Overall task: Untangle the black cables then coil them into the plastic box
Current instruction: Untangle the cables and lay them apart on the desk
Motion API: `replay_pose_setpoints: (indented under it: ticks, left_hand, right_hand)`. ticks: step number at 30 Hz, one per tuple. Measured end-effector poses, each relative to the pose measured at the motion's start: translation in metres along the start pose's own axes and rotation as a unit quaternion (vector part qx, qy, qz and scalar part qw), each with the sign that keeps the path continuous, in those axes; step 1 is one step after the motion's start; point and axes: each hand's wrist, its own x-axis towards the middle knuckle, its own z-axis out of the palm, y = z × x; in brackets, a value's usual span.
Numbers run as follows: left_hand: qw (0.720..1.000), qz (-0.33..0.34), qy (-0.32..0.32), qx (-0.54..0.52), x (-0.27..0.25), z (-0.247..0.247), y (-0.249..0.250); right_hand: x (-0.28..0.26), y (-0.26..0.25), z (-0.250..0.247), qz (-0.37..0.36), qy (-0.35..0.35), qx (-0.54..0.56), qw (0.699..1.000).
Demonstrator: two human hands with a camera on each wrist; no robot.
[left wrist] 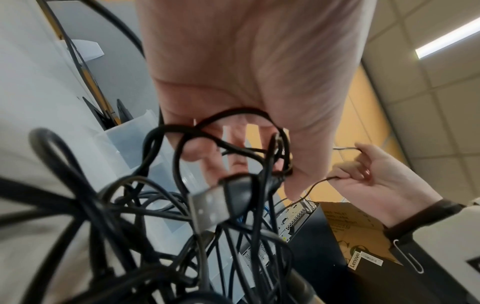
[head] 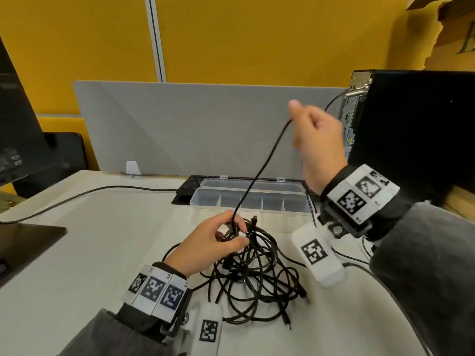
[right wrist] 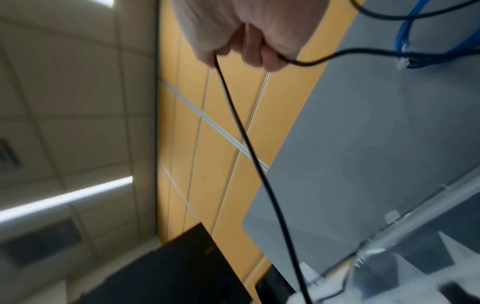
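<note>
A tangle of black cables (head: 254,273) lies on the white desk in front of me. My left hand (head: 221,240) grips the top of the tangle (left wrist: 233,144), several loops caught between thumb and fingers; a USB plug (left wrist: 215,203) hangs just below it. My right hand (head: 313,140) is raised high and pinches one black cable (head: 259,173) that runs taut down to the left hand; the same strand (right wrist: 249,148) leaves the fist (right wrist: 249,47) in the right wrist view. The clear plastic box (head: 252,199) stands open behind the tangle, its compartments holding no cable.
A black keyboard (head: 190,186) lies behind the box against a grey partition (head: 205,124). A black computer tower (head: 411,124) stands at the right, a monitor (head: 15,124) and its base (head: 28,240) at the left. A separate black cord (head: 84,194) crosses the desk's left side.
</note>
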Motion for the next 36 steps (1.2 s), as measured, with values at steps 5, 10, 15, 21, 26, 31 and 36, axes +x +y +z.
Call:
replay_pose_setpoints:
  ticks: [5,10,15,21,26,31,36]
  left_hand:
    - [0.999,-0.03,-0.012,-0.044,-0.003,-0.002,0.004]
    - [0.999,0.002,0.022,-0.027,-0.001,-0.002,0.001]
    - [0.998,0.03,0.046,-0.04,-0.002,0.0,0.006]
    - [0.995,0.036,0.08,-0.05,-0.002,-0.001,0.005]
    - [0.993,-0.009,0.084,-0.08,-0.002,-0.003,0.004]
    - [0.995,-0.028,0.049,-0.086,-0.002,-0.002,0.006]
    - [0.995,-0.032,0.081,-0.053,-0.004,-0.005,0.003]
  right_hand:
    - [0.028,-0.002,-0.034,-0.048,0.19,0.049,0.979]
    - [0.041,0.013,-0.06,-0.098,0.086,-0.303,0.944]
    - [-0.028,0.017,-0.006,-0.217,-0.259,-0.589,0.734]
    - [-0.059,0.029,0.023,-0.086,-0.512,-0.448,0.728]
    - [-0.031,0.026,0.005,-0.079,-0.436,-0.359,0.822]
    - [-0.022,0.013,-0.018,0.023,-0.238,-0.135,0.962]
    - [0.01,0.004,-0.048,-0.01,-0.049,-0.16,0.986]
